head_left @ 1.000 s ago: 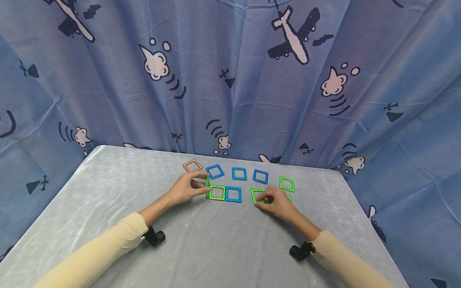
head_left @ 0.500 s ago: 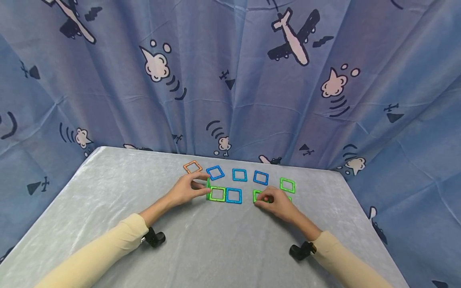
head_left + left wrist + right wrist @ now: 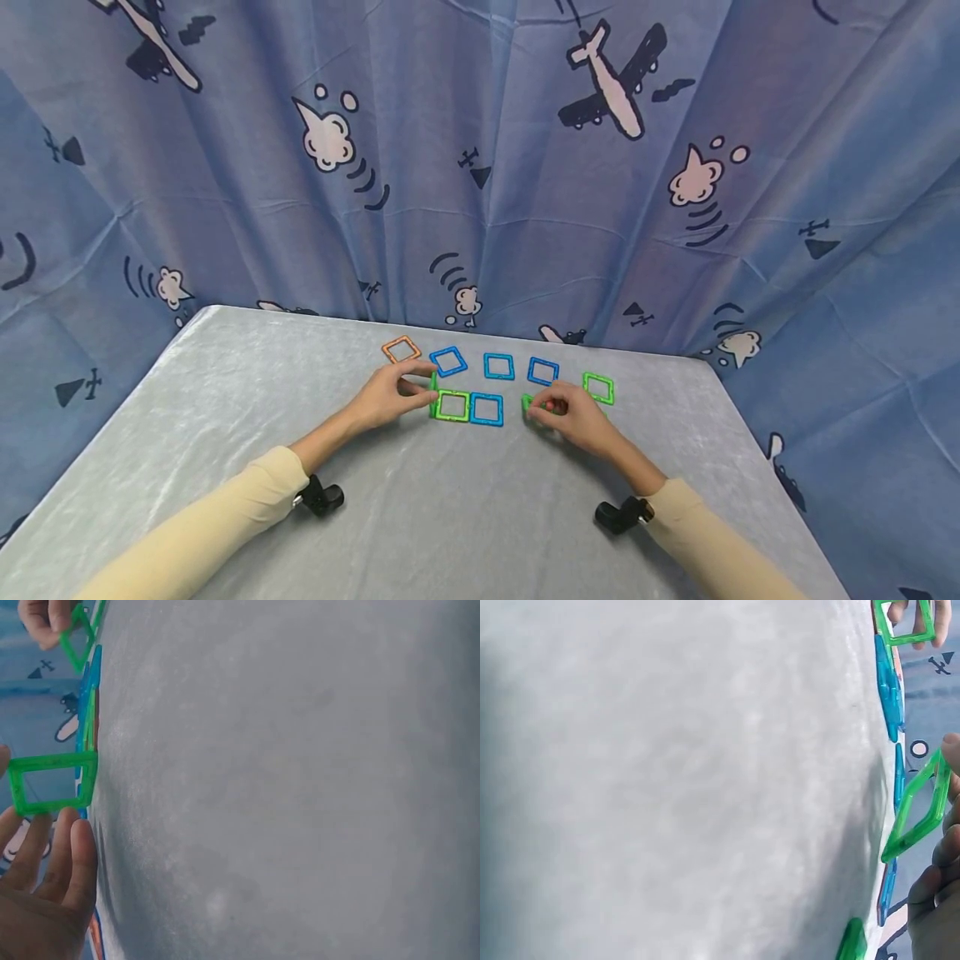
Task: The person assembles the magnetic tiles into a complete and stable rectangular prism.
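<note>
In the head view my left hand point(image 3: 384, 393) pinches an upright green square magnetic tile point(image 3: 52, 761) between thumb and fingers. It stands at the left edge of a flat green tile point(image 3: 452, 419), with a blue tile point(image 3: 486, 423) joined on that one's right. To the right, my right hand point(image 3: 573, 417) holds another green magnetic tile point(image 3: 917, 837) by one side between thumb and fingers. This tile is tilted, its lower corner close over the table in the right wrist view. One more green tile point(image 3: 851, 943) shows near the lower edge there.
A back row of loose tiles lies on the grey cloth point(image 3: 420, 508): orange point(image 3: 394, 341), three blue, the middle one point(image 3: 498, 356) among them, and green point(image 3: 598, 376) at the right. Behind the table hangs a blue printed curtain point(image 3: 487, 192).
My right hand has tipped its green tile up from lying nearly flat and shifted slightly left and away. The left hand and its upright tile stay in place.
</note>
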Demonstrator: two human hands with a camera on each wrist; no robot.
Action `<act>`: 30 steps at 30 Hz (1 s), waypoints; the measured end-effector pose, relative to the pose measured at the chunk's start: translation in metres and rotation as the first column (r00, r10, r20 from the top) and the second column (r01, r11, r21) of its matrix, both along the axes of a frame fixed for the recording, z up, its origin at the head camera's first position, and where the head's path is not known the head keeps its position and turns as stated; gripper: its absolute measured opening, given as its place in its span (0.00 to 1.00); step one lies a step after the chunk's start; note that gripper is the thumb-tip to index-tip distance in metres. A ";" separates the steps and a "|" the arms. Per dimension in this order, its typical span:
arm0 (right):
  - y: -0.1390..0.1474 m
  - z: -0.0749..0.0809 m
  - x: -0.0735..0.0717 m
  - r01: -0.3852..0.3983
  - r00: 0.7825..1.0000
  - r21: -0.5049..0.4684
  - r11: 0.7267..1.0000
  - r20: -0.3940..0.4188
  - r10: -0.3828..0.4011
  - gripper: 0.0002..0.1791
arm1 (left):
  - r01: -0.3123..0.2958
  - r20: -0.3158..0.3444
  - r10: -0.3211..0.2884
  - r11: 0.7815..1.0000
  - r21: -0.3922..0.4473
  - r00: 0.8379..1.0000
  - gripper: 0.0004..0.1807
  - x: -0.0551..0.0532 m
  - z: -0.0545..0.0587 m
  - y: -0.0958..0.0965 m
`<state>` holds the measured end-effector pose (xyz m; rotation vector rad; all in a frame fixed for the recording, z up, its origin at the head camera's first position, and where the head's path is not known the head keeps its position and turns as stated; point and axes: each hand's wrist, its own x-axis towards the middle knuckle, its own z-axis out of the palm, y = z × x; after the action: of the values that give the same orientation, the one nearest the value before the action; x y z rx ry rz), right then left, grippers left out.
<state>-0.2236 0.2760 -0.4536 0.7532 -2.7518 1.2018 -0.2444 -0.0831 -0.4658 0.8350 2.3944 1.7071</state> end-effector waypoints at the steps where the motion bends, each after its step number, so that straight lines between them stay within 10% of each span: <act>1: -0.001 0.001 0.000 -0.002 1.000 -0.006 1.000 0.001 0.002 0.03 | 0.002 0.001 -0.002 1.000 0.002 1.000 0.26 0.000 -0.001 0.000; 30: -0.030 0.022 -0.006 -0.119 0.992 -0.089 0.989 -0.051 0.114 0.03 | -0.019 -0.002 0.019 1.000 -0.014 1.000 0.24 0.000 0.000 0.003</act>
<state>-0.2296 0.2456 -0.4312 0.9309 -2.6279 1.3042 -0.2439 -0.0798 -0.4653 0.8150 2.4202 1.6955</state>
